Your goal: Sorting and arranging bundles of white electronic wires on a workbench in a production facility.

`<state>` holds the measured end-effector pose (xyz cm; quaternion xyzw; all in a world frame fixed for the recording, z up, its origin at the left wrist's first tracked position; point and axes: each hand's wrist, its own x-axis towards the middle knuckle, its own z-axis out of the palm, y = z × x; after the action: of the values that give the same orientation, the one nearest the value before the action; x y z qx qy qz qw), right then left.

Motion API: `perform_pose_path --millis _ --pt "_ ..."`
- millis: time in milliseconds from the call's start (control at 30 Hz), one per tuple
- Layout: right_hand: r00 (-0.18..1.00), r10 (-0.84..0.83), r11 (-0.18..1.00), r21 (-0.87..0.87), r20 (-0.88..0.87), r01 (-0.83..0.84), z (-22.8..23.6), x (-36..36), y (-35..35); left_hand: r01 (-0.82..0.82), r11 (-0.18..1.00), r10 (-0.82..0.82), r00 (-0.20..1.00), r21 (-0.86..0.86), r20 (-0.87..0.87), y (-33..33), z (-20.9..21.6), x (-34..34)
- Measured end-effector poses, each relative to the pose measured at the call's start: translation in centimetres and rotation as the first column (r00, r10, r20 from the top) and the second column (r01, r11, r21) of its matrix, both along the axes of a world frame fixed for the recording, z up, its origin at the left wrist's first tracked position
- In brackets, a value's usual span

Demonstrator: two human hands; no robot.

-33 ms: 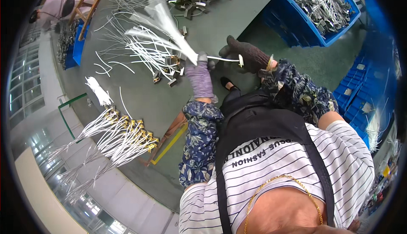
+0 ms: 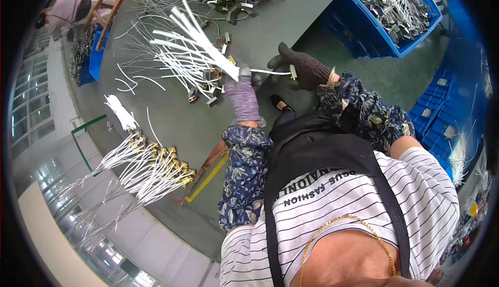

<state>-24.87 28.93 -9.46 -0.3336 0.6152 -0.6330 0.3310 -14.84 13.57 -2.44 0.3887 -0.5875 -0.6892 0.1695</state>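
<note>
Left hand (image 2: 243,90), purple glove, centre frame: grip closed round the lower end of a bundle of white tubes (image 2: 208,48), free ends fanned toward upper left. One white cable (image 2: 270,72) runs between the hands; a small metal end piece (image 2: 293,72) sits at the right hand (image 2: 307,72), dark glove. Can't tell whether that grip pinches the piece or just sits against it. Loose white cables (image 2: 179,68) lie on the grey tabletop (image 2: 299,14), left of the bundle.

Handling, my judgement: left grip snug near the tube ends, not crushing, so none slip. Guide the cable by its end piece, run straight, no sharp bend at the joint. Steer clear of the loose cables; snag risk.
</note>
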Motion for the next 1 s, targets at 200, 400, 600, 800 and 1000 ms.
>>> perform_pose_path --millis 200,400,600,800,1000 --pt "0.892 0.161 0.966 0.12 0.421 -0.231 2.8 0.6 -1.0 -0.03 0.995 0.027 0.999 -0.098 -0.03 -2.6 -1.3 0.9" --pt "0.362 0.195 0.98 -0.163 0.912 -0.116 2.3 2.2 -2.7 0.119 0.993 -0.118 0.993 -0.016 0.029 -1.1 -1.8 1.0" --pt "0.964 0.066 0.986 0.163 -0.259 -0.024 3.0 4.0 -5.1 0.14 0.972 -0.111 0.981 -0.187 0.157 -2.5 -2.2 2.3" --pt "0.75 -0.044 0.988 0.139 0.66 -0.065 4.6 4.2 -10.2 -0.009 0.968 0.023 0.998 -0.252 0.053 -10.1 -0.5 3.5" --pt "0.947 -0.161 0.918 0.31 -0.277 0.247 1.2 0.8 -16.0 0.403 0.696 0.085 0.776 -0.594 0.625 -23.2 -2.4 4.9"
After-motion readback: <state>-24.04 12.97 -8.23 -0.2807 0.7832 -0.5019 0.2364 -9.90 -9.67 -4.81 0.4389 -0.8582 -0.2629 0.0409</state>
